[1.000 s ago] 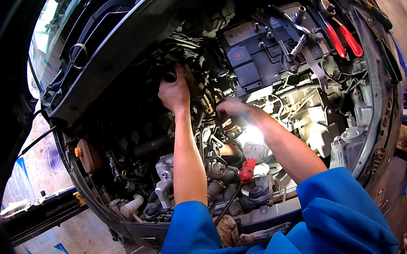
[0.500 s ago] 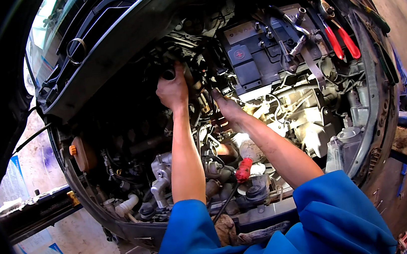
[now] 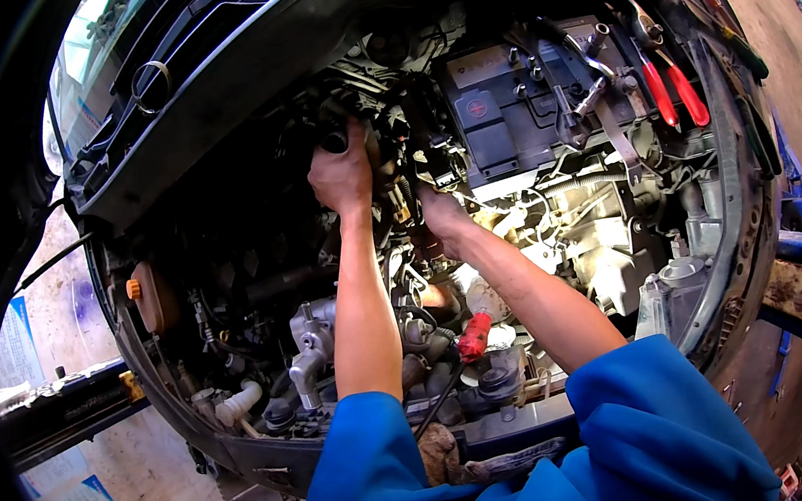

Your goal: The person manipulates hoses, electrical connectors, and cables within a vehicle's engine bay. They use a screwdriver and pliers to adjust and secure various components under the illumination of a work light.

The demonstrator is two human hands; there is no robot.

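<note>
My left hand (image 3: 341,178) is deep in the engine bay, its fingers wrapped round a dark hollow tube (image 3: 334,142) whose round open end shows beside the thumb. Just right of it, my right hand (image 3: 444,216) reaches down among hoses and wiring near the battery's lower left corner. Its fingers are hidden behind engine parts, so what they touch does not show. Below the right hand, a work lamp with a red grip (image 3: 475,337) lies lit on the engine parts, its cable running toward me.
On the black battery (image 3: 485,147) lie a ratchet (image 3: 587,61), sockets and other tools, with red-handled pliers (image 3: 660,92) at its right. A metal pipe housing (image 3: 310,352) and a brown reservoir with an orange cap (image 3: 155,298) stand left. The front crossmember (image 3: 520,427) runs before me.
My right hand has sunk a little deeper, and its fingers have gone out of sight. The left hand keeps its grip on the tube. The whole view has shifted slightly.
</note>
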